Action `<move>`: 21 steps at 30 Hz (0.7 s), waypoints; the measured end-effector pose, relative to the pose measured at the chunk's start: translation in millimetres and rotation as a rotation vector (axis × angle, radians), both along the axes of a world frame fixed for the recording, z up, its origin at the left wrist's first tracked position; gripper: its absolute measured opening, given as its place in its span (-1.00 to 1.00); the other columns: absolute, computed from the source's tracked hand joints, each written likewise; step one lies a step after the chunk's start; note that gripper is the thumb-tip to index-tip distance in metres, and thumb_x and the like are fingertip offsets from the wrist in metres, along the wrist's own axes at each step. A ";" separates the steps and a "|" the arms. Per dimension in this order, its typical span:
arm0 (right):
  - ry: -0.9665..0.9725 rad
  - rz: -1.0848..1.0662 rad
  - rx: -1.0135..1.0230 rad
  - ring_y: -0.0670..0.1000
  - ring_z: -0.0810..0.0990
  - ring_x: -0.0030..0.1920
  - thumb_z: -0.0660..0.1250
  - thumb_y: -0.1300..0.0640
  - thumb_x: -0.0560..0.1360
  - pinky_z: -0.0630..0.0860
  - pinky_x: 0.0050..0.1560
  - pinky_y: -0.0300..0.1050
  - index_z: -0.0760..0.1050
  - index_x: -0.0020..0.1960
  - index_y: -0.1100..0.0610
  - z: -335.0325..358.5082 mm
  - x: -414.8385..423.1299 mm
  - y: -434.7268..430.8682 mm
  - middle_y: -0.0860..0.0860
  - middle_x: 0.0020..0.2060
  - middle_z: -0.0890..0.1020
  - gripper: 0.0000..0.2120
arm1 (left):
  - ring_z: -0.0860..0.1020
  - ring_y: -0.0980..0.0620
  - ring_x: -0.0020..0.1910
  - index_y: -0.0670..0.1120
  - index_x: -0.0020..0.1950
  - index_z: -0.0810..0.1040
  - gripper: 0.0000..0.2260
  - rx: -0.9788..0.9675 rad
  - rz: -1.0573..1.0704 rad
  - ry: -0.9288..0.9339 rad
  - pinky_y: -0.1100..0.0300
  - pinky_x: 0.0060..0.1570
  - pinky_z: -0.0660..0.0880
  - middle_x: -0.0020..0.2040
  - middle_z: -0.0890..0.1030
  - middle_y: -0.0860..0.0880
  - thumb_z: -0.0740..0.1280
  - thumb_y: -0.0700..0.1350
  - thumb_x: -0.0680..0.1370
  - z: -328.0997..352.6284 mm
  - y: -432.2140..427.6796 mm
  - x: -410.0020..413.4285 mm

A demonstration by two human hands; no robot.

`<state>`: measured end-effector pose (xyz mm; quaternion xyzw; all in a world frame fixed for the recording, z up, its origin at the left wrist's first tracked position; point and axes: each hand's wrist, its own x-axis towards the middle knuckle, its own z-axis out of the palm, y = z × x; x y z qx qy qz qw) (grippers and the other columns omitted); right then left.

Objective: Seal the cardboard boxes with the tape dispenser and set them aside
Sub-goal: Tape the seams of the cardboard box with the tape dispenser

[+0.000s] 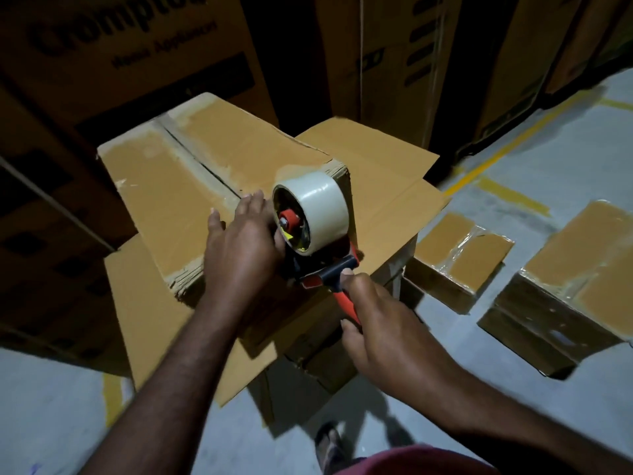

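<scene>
A brown cardboard box (pixel 191 186) with an untaped centre seam lies on a larger open box (pixel 387 207) whose flaps are spread out. A red and black tape dispenser (pixel 308 234) with a roll of clear tape stands at the near right end of the top box. My right hand (pixel 380 323) grips the dispenser's red handle, thumb on the black part. My left hand (pixel 239 241) lies with straight fingers on the box top, next to the tape roll and touching the dispenser's side.
Two taped boxes, one small (pixel 459 258) and one bigger (pixel 568 293), sit on the grey floor at the right. Tall printed cartons (pixel 130 63) stand behind and at the left. Yellow floor lines (pixel 496 156) run at the right. A foot (pixel 329 443) shows below.
</scene>
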<state>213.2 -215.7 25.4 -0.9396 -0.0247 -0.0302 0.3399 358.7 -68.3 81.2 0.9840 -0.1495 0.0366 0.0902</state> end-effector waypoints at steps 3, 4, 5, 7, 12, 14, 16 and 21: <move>0.000 0.035 -0.019 -0.08 0.48 -0.01 0.20 0.02 0.67 0.24 -0.31 -0.43 -0.01 0.50 -0.07 -4.8 1.7 -9.3 -0.03 0.29 0.38 -0.49 | 0.00 -0.09 0.65 -0.11 0.66 0.05 -0.42 0.108 0.034 -0.085 -0.22 0.57 -0.11 0.67 0.03 -0.14 0.12 0.00 0.67 -8.0 -4.6 -4.7; -0.003 0.051 -0.039 -0.08 0.47 -0.03 0.20 0.02 0.67 0.23 -0.31 -0.42 -0.04 0.49 -0.08 -6.7 1.9 -12.4 -0.02 0.29 0.38 -0.47 | 0.01 -0.10 0.65 -0.10 0.66 0.05 -0.42 0.107 0.031 -0.063 -0.21 0.58 -0.08 0.67 0.03 -0.14 0.12 0.01 0.67 -9.0 -2.0 -2.1; -0.009 0.063 -0.055 -0.05 0.49 -0.03 0.20 0.02 0.66 0.23 -0.27 -0.39 -0.07 0.47 -0.09 -9.3 1.9 -15.3 0.00 0.29 0.38 -0.46 | 0.07 -0.13 0.63 -0.06 0.66 0.08 -0.44 0.091 0.013 -0.016 -0.19 0.58 -0.02 0.66 0.07 -0.11 0.13 0.01 0.68 -4.8 0.1 -0.7; -0.031 0.074 -0.053 0.02 0.54 0.01 0.23 0.03 0.65 0.31 -0.19 -0.26 -0.09 0.45 -0.10 -14.0 3.0 -19.7 0.02 0.30 0.40 -0.44 | 0.29 -0.21 0.54 0.05 0.62 0.24 -0.51 0.028 -0.038 0.097 -0.15 0.51 0.22 0.62 0.24 -0.06 0.21 0.00 0.69 7.2 5.9 6.7; -0.070 0.091 -0.067 0.04 0.55 -0.06 0.21 0.06 0.66 0.39 -0.18 -0.17 -0.09 0.45 -0.06 -11.0 4.5 -18.1 0.06 0.27 0.42 -0.45 | 0.55 -0.09 0.27 0.02 0.41 0.56 -0.68 -0.009 -0.155 0.163 -0.01 0.27 0.42 0.46 0.50 -0.01 0.33 -0.12 0.65 24.7 13.8 16.0; -0.073 0.109 -0.122 0.02 0.52 -0.14 0.19 0.08 0.67 0.37 -0.24 -0.20 -0.13 0.47 -0.04 -8.1 4.4 -17.5 0.07 0.25 0.41 -0.44 | 0.57 -0.01 0.06 -0.05 0.34 0.61 -0.72 -0.045 -0.128 0.156 0.09 0.05 0.42 0.28 0.64 -0.05 0.37 -0.17 0.62 21.7 13.7 14.7; -0.076 0.130 -0.187 -0.02 0.47 -0.19 0.18 0.12 0.67 0.27 -0.32 -0.29 -0.16 0.49 -0.01 -6.7 3.7 -19.5 0.09 0.24 0.41 -0.41 | 0.55 0.01 -0.02 -0.12 0.28 0.62 -0.74 -0.083 -0.072 0.151 0.15 -0.03 0.37 0.06 0.66 -0.06 0.40 -0.22 0.59 17.5 14.7 13.7; -0.082 0.117 -0.195 -0.05 0.47 -0.17 0.17 0.14 0.67 0.30 -0.27 -0.26 -0.16 0.50 0.00 -0.3 3.2 -21.7 0.09 0.25 0.41 -0.42 | 0.53 0.04 -0.10 -0.12 0.20 0.67 -0.77 -0.163 -0.017 0.122 0.03 0.15 0.48 -0.07 0.64 0.00 0.42 -0.26 0.55 13.8 12.5 12.2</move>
